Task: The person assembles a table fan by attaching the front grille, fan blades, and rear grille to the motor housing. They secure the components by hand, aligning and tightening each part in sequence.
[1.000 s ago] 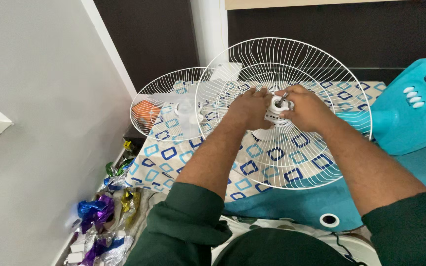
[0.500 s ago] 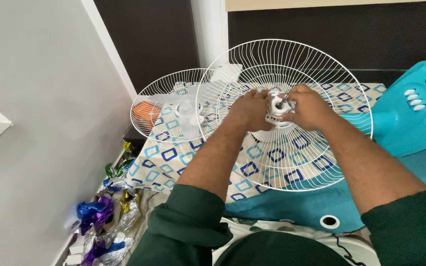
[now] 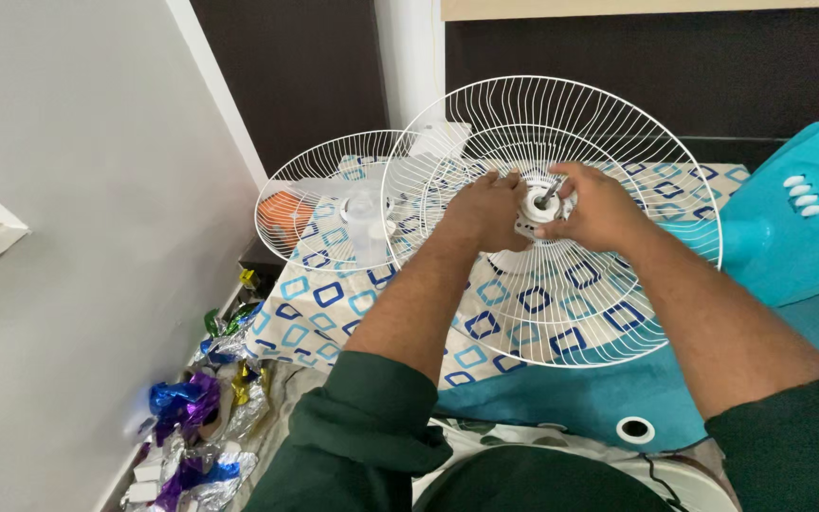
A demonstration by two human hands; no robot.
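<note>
A round white wire fan guard [image 3: 618, 313] stands tilted over a cloth with blue squares. At its centre sits a white plastic hub [image 3: 535, 210] with a thin metal shaft sticking out. My left hand [image 3: 483, 210] grips the hub's left side. My right hand [image 3: 594, 209] grips its right side, fingers curled around it. A second white wire guard [image 3: 310, 204] lies flat to the left, with a clear fan blade [image 3: 364, 216] on it.
A teal fan base [image 3: 793, 223] with white buttons is at the right. The patterned cloth [image 3: 315, 303] covers a teal surface [image 3: 561, 403]. Shiny foil scraps [image 3: 191, 417] lie on the floor at the lower left beside a grey wall [image 3: 68, 237].
Both hands stay on the hub with only small shifts of the fingers. The view has drifted slightly, so everything sits a little further right.
</note>
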